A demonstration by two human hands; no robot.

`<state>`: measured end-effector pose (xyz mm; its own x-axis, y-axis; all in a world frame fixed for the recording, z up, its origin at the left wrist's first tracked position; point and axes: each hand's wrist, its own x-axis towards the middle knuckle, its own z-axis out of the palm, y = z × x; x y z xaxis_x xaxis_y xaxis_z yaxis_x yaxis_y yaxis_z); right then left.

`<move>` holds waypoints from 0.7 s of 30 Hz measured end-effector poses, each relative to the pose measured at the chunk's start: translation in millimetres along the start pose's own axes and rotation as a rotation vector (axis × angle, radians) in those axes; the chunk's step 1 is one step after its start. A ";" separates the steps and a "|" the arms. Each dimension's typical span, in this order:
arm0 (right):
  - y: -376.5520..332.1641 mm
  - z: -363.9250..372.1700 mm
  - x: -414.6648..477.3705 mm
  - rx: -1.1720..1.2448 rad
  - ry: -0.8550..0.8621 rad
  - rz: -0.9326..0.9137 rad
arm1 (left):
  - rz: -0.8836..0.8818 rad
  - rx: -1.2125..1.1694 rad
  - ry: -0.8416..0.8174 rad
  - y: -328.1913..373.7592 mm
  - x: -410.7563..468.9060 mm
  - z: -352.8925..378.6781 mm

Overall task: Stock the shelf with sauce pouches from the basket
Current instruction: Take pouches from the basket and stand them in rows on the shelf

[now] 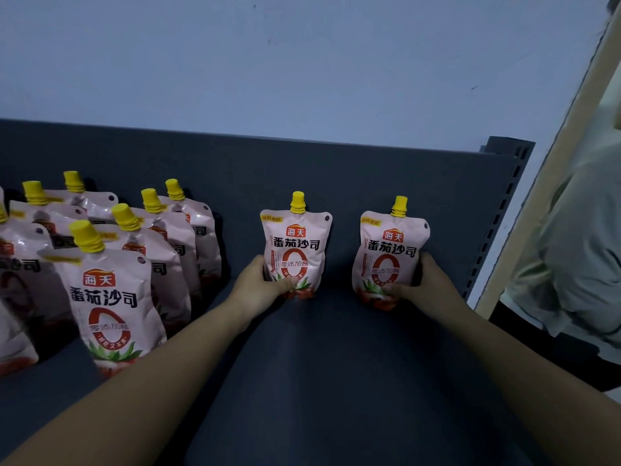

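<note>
On the dark shelf (336, 348), the left hand (260, 285) and right hand (426, 285) each have fingers wrapped around the base of an upright yellow-capped sauce pouch (295, 250) (391, 255) against the back edge, with more pouches (111, 264) crowding the left end.

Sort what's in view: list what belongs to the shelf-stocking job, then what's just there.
Job:
left hand gripping left pouch
right hand gripping right pouch
stocked pouches in rows
shelf

Not the job:
wall
bystander's pale shirt
</note>
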<state>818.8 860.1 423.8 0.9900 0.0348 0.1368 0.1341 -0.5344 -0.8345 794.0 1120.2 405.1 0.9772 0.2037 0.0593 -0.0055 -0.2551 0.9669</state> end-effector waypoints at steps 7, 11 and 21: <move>-4.3 5.4 -14.4 0.258 0.333 0.116 | 0.008 -0.175 -0.022 6.1 -1.7 -0.6; -20.7 26.0 -37.6 0.171 0.331 -0.133 | 0.029 -0.220 0.007 10.6 -7.6 -0.5; -78.1 73.0 -95.2 0.027 -0.101 -0.628 | -0.042 -0.527 0.019 61.0 -80.6 -13.8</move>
<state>717.3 960.1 437.0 0.7217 0.4143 0.5546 0.6899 -0.3647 -0.6253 712.0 1101.2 462.7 0.9750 0.2216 0.0177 -0.0770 0.2620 0.9620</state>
